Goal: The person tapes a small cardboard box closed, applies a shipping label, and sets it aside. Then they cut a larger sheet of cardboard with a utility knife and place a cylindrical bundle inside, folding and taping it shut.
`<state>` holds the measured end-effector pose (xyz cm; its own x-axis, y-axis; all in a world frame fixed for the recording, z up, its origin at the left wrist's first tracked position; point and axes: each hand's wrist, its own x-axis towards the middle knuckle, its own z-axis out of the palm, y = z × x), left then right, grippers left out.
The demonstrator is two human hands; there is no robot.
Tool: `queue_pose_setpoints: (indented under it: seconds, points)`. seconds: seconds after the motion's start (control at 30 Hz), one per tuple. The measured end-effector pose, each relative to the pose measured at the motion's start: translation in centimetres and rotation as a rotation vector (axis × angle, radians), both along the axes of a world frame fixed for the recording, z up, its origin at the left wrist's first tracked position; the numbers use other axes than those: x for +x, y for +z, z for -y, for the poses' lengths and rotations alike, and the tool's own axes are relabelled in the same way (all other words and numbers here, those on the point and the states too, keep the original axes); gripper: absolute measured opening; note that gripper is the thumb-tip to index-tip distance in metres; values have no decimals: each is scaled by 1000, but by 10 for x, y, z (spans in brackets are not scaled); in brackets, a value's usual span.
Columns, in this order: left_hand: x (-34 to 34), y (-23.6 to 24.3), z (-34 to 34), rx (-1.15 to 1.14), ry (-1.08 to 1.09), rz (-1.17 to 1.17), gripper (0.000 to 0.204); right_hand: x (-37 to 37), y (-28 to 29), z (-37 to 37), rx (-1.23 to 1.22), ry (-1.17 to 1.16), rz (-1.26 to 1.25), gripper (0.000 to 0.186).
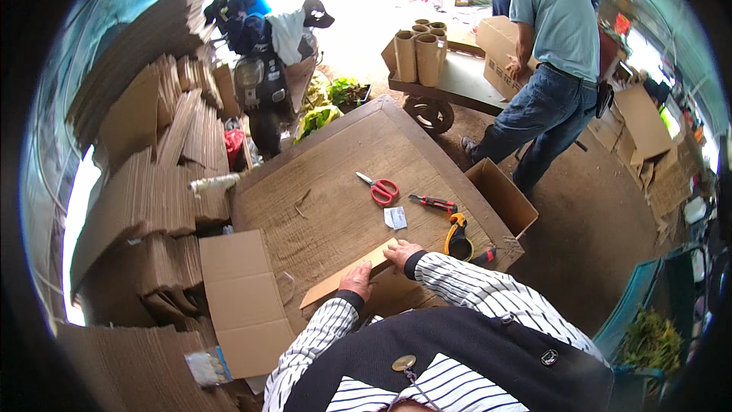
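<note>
At the near edge of the table a cardboard box point(394, 288) stands in front of me, with a long narrow flap point(328, 288) along its far side. My left hand point(357, 281) grips the middle of the flap, its fingers closed over the edge. My right hand point(402, 253) holds the box at its right end, fingers bent over the top. Beyond them on the wood lie red-handled scissors point(383, 191), a small white slip of paper point(395, 218) and a red-and-black utility knife point(434, 204). A yellow-and-black tape dispenser point(457, 240) rests to the right of my right hand.
The wooden table point(335, 160) has a raised frame edge. Stacked flat cardboard point(152, 198) rises on the left, beside an opened carton sheet point(242, 297). An open box point(501, 197) stands at the table's right. Beyond, another person point(553, 38) handles a carton at a cart point(465, 76).
</note>
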<state>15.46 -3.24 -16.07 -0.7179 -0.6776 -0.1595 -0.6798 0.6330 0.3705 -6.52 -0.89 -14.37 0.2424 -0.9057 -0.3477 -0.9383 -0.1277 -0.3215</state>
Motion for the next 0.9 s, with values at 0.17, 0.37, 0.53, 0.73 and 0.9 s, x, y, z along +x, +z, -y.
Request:
queue_pose_setpoints:
  seconds: [0.17, 0.37, 0.53, 0.73, 0.9]
  points:
    - [-1, 2, -3, 150, 129, 209, 68, -5, -6, -12, -35, 6, 34, 55]
    - [18, -20, -42, -42, 28, 178, 67, -2, -9, -32, 7, 100, 36, 71]
    - [28, -32, -53, 33, 49, 162, 64, 8, -26, -35, 26, 170, -7, 58]
    - [39, -48, -53, -15, -3, 95, 61, 11, -35, -36, -22, 143, 57, 55]
    - [28, -34, -44, 177, 20, 154, 65, 5, -38, -36, 24, 134, 42, 59]
